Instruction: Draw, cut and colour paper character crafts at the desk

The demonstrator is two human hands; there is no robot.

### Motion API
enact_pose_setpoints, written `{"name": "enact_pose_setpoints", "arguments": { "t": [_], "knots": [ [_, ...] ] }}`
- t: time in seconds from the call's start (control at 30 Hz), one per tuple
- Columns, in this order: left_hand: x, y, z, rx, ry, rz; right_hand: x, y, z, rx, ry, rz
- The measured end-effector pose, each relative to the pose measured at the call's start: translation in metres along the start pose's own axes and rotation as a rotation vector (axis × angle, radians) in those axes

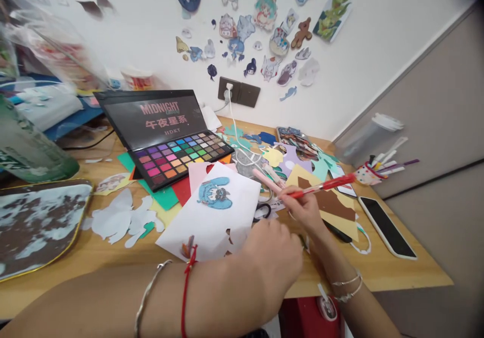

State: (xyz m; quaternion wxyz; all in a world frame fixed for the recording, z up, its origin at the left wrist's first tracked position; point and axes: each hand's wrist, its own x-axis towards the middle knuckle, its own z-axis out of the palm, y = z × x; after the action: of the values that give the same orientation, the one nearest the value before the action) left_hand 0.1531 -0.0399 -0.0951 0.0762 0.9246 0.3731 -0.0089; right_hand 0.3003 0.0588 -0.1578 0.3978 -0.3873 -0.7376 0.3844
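My right hand point(302, 209) is closed round a red pen point(327, 183), which sticks out to the right. A pale pink stick point(266, 181) reaches from the same fingers toward the upper left; whether it is held is unclear. My left hand point(276, 260) is curled over the table's front edge, its fingertips hidden. Under its wrist lies a white sheet point(236, 207) with a blue-haired cartoon figure point(215, 193) and small dark pieces. Black-handled scissors point(262, 212) show partly between the hands.
An open eyeshadow palette point(181, 156) stands behind the sheet. Coloured paper scraps point(289, 159) cover the table's back. A phone point(387, 227) and a pen cup point(368, 174) are at right. A stained tray point(38, 227) and green bottle point(34, 146) stand left. Cut-outs hang above a socket point(239, 92).
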Motion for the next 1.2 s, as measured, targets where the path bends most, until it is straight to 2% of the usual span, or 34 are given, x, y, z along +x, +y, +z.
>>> {"name": "enact_pose_setpoints", "arguments": {
  "t": [0.03, 0.07, 0.17, 0.23, 0.33, 0.43, 0.57, 0.7, 0.87, 1.0, 1.13, 1.2],
  "knots": [
    [0.002, 0.001, 0.009, 0.019, -0.056, -0.021, 0.002, 0.003, -0.002, 0.029, 0.031, 0.009],
    [0.006, 0.002, 0.019, 0.05, -0.046, -0.064, 0.003, 0.006, -0.003, 0.064, 0.068, 0.025],
    [0.017, -0.004, 0.046, 0.065, 0.107, -0.121, 0.005, 0.011, -0.007, 0.149, 0.187, 0.082],
    [0.022, -0.011, 0.053, -0.013, 0.107, -0.107, 0.005, 0.012, -0.009, 0.154, 0.23, 0.099],
    [0.021, -0.023, 0.043, -0.128, 0.024, -0.065, 0.005, 0.012, -0.011, 0.13, 0.261, 0.109],
    [0.015, -0.035, 0.018, -0.174, -0.047, -0.041, 0.005, 0.011, -0.01, 0.098, 0.261, 0.124],
    [0.006, -0.051, -0.01, -0.151, -0.081, -0.181, 0.005, 0.008, -0.008, 0.044, 0.261, 0.104],
    [0.006, -0.065, -0.006, -0.128, -0.075, -0.313, 0.006, 0.006, -0.006, 0.007, 0.236, 0.095],
    [0.017, -0.076, 0.009, -0.13, -0.132, -0.36, 0.005, 0.005, -0.006, -0.011, 0.206, 0.115],
    [0.018, -0.065, 0.01, -0.064, -0.108, -0.382, 0.004, 0.005, -0.005, 0.004, 0.187, 0.119],
    [-0.001, -0.023, 0.023, 0.003, -0.061, -0.345, 0.004, 0.008, -0.004, 0.008, 0.177, 0.149],
    [-0.016, 0.0, 0.039, 0.194, -0.006, -0.337, 0.004, 0.011, -0.003, 0.048, 0.164, 0.139]
  ]
}}
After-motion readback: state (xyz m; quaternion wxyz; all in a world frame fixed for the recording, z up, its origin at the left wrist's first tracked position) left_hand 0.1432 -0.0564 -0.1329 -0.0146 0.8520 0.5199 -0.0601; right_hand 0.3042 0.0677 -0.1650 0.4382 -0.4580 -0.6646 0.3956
